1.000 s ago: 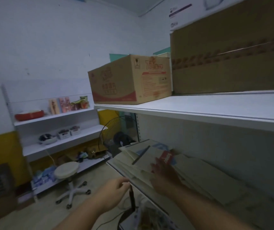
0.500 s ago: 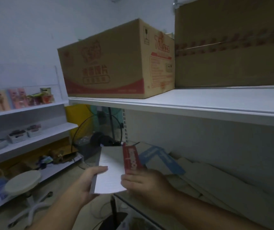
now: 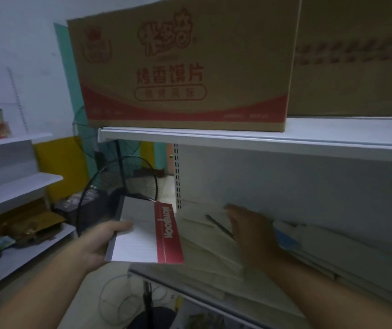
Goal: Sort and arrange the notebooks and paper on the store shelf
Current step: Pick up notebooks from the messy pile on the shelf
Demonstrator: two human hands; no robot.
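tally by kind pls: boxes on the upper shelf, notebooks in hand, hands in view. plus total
Cardboard boxes: 2, printed box and plain box
Notebooks in hand: 1, red-edged notebook in the left hand
Hands: 2, counting the right hand over the paper pile
Total: 5
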